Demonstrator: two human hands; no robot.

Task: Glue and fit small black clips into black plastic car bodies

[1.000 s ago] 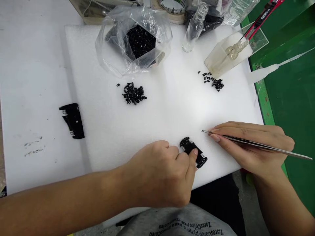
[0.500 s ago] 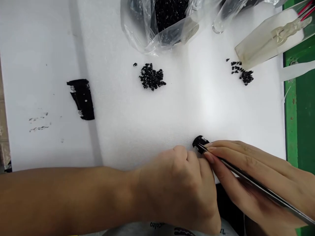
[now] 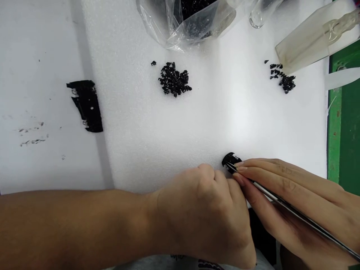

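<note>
In the lower middle, my left hand (image 3: pixel 208 213) is closed into a fist, back upward. Its fingertips are hidden, so I cannot tell what it grips. Just beyond its knuckles is a small curved black part (image 3: pixel 231 157) with pale marks on its face. Reaching in from the lower right, my right hand (image 3: pixel 292 202) pinches a pair of metal tweezers (image 3: pixel 277 200). The tweezer tips touch or hover over the black part, and the right fingertips lie close against its edge. Whether a tiny piece is between the tips is too small to see.
On the white foam sheet (image 3: pixel 157 127) lies a pile of small black pieces (image 3: pixel 174 80). Another small pile (image 3: pixel 287 83) sits beside a translucent bottle (image 3: pixel 303 41). A clear bag (image 3: pixel 194 30) holds more black pieces. Left, a larger black part (image 3: pixel 89 108) lies flat. Green surface (image 3: pixel 348 131) borders the right.
The camera view has shifted a little, so the piles, bag and flat part sit higher. Both hands keep their hold, with the tweezer tips still at the curved black part.
</note>
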